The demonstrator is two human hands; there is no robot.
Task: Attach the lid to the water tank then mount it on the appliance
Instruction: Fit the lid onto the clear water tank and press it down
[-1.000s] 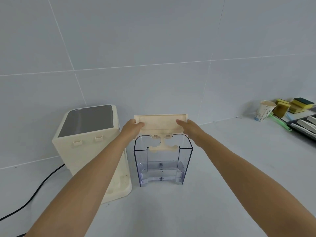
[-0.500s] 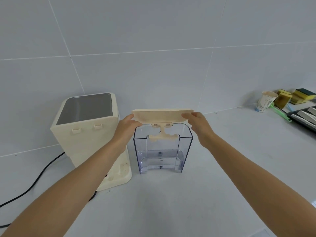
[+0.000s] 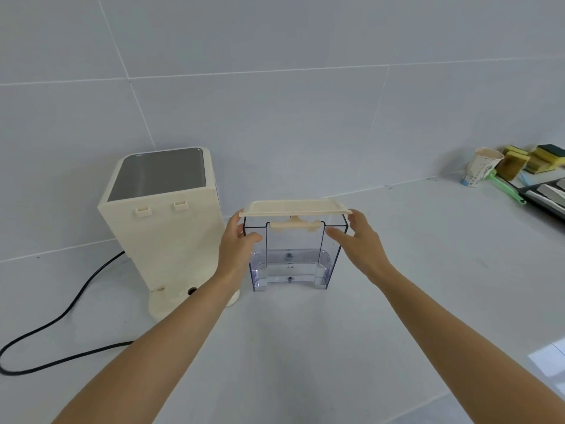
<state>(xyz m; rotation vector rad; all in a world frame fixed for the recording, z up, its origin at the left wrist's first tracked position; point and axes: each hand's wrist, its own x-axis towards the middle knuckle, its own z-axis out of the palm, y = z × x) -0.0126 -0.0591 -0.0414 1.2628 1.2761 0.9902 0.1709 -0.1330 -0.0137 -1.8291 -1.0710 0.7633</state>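
Observation:
The clear water tank [image 3: 293,255] stands upright on the white counter, right of the cream appliance [image 3: 165,234]. The cream lid [image 3: 293,207] lies flat across the tank's top rim, its inner piece hanging inside. My left hand [image 3: 237,249] wraps the tank's upper left corner, thumb on the front wall. My right hand [image 3: 360,243] is at the upper right corner, thumb on the front wall and fingers by the lid's right end. The appliance's back faces me, with two small clips near its top.
A black power cable [image 3: 76,301] loops over the counter left of the appliance. At the far right stand a paper cup [image 3: 481,166], several sponges [image 3: 547,157], a green-handled brush [image 3: 504,188] and a dark tray [image 3: 547,194]. A tiled wall rises behind.
The lid has come down from above the tank onto its rim. Both hands have slid off the lid's ends down to the tank's upper corners.

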